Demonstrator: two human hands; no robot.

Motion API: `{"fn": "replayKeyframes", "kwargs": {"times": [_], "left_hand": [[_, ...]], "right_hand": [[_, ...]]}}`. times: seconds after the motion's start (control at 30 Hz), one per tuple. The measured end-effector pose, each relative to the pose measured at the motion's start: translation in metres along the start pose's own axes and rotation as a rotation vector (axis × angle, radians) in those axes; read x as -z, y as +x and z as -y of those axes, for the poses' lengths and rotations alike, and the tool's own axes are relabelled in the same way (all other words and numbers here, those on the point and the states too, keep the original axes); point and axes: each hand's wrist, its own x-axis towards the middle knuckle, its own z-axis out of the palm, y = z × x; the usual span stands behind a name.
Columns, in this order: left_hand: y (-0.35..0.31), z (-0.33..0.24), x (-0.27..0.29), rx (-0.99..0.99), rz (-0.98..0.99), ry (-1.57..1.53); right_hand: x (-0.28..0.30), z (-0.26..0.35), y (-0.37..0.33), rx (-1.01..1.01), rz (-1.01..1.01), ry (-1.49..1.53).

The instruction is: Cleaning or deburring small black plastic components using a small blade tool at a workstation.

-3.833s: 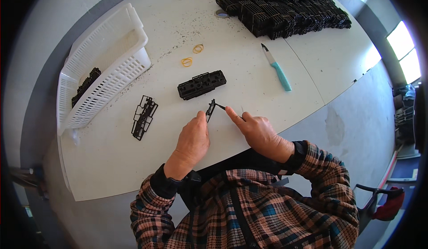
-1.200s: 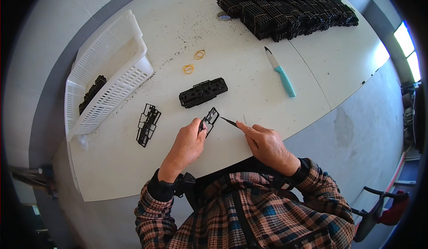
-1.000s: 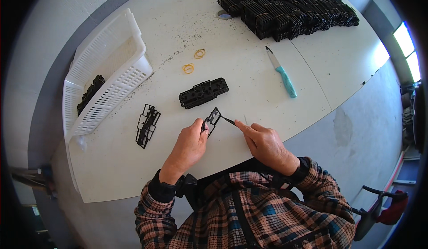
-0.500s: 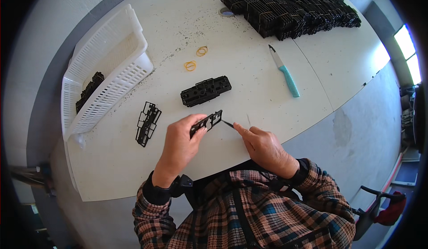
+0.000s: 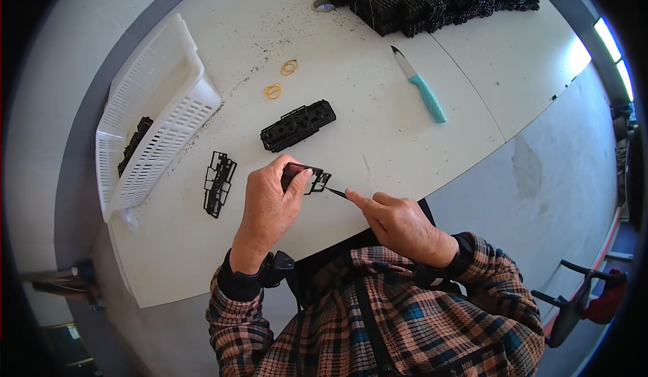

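My left hand (image 5: 270, 191) pinches a black plastic frame (image 5: 316, 185) with open cut-outs, held just over the table. In my right hand (image 5: 405, 225) is a slim dark pointed tool (image 5: 336, 192), its tip at the frame's right edge; most of its handle is hidden in my fist. Beyond my left hand lies a thick stack of similar black frames (image 5: 298, 126). A single black frame (image 5: 219, 184) rests on the table to the left of that hand.
A white slatted basket (image 5: 202, 97) with black parts (image 5: 135, 146) inside stands at the left. A knife with a turquoise handle (image 5: 428, 99) lies to the right. Rubber bands (image 5: 273, 91) and dark crumbs are scattered on the white table (image 5: 364, 80). Banded black frames (image 5: 432, 6) are heaped at the back.
The frame in my left hand has turned so more of its flat face shows. The tool tip has moved slightly down and left along with it. The whole view has shifted a little.
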Motion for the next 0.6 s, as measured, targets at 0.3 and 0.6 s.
{"fn": "replayKeyframes", "kwargs": {"times": [0.3, 0.6], "left_hand": [[-0.005, -0.002, -0.003, -0.019, -0.002, 0.017], [-0.006, 0.002, -0.004, -0.054, -0.027, -0.004]], "right_hand": [[-0.006, 0.005, -0.002, 0.048, 0.064, -0.095], [-0.012, 0.003, -0.003, 0.090, -0.001, -0.092]]}}
